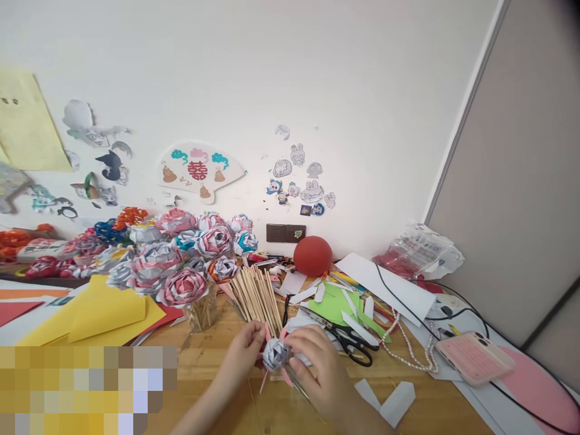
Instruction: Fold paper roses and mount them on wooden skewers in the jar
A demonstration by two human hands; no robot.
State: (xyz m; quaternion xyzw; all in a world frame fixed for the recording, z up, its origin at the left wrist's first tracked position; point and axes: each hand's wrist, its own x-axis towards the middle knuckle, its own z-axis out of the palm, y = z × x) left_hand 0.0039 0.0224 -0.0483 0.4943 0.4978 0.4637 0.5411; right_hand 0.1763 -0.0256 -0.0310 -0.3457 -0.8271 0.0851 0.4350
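Note:
Between my hands is a small folded paper flower (275, 354), with a grey-white head and pink paper strips sticking out around it. My left hand (244, 350) is closed in a pinch at the flower's left edge, on a pink strip. Curved around the other side, my right hand (319, 365) has its fingers against the head; a thin stem seems to run down below its palm. Just behind the flower stands a bundle of thin wooden sticks (256, 293). Black-handled scissors (348, 344) lie right of my right hand.
Finished paper flowers (183, 287) crowd the left in a clear cup (202, 311). Yellow paper (109, 311) lies before them. Green paper (335, 302), a red balloon (312, 255), a pearl string (410, 356), a phone (475, 357) and black cables spread across the right. White scraps (399, 403) lie in front.

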